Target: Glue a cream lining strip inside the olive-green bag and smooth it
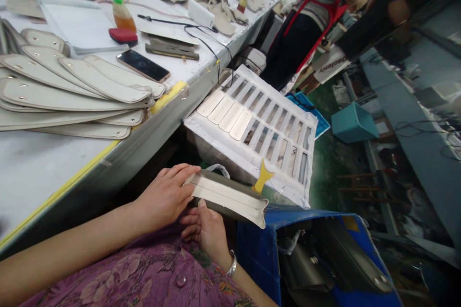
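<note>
My left hand lies on top of a long olive-and-beige leather strip, its fingers spread across the beige face. My right hand holds the same strip from below, with the thumb up at its edge and a silver bracelet on the wrist. The strip has folded long edges and a pale centre with a lengthwise line. Just beyond its far end, a yellow plastic scraper rests on a white slotted rack. Several beige strips lie in the rack's slots.
On the white worktable to my left lie a fan of beige rounded panels, a smartphone, black cable and leather cut-outs. A blue bin with dark pieces sits lower right. A co-worker in a red apron stands beyond.
</note>
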Action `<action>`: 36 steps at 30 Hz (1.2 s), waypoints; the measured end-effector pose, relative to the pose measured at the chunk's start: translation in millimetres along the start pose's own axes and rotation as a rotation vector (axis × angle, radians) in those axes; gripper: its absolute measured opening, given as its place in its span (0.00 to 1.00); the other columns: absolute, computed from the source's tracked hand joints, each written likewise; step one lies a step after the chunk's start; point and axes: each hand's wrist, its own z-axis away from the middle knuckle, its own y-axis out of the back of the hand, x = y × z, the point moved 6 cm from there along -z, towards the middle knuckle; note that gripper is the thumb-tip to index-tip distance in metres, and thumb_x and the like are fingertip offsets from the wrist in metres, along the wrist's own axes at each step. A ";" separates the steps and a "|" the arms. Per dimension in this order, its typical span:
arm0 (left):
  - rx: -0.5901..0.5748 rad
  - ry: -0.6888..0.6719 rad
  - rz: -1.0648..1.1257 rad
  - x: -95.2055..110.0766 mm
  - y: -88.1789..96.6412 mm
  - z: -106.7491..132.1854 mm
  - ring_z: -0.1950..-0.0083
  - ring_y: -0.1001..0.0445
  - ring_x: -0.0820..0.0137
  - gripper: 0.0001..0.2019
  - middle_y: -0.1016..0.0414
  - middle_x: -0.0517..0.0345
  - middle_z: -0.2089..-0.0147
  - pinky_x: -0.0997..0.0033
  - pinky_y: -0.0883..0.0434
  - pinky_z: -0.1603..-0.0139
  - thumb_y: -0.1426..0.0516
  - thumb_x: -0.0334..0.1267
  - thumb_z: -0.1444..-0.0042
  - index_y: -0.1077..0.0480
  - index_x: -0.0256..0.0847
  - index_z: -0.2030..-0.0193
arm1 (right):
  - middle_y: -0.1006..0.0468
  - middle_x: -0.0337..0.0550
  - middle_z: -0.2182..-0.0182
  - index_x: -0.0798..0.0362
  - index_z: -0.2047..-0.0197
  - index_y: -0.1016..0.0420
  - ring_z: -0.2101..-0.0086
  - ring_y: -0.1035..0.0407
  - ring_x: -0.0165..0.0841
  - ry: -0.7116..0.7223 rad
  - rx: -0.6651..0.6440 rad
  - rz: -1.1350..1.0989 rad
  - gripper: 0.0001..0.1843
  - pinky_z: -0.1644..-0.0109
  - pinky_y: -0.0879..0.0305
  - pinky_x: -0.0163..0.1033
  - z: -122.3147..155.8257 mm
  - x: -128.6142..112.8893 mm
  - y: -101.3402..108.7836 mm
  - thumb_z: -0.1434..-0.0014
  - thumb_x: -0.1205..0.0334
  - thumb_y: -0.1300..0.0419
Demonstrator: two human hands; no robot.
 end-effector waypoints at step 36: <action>-0.356 -0.380 0.125 108.7 -56.8 -68.8 0.51 0.36 0.62 0.10 0.31 0.54 0.52 0.61 0.39 0.50 0.45 0.33 0.48 0.32 0.40 0.57 | 0.27 0.45 0.83 0.64 0.72 0.32 0.87 0.35 0.28 0.030 0.128 -0.237 0.30 0.86 0.41 0.30 20.4 -9.3 131.6 0.44 0.40 0.47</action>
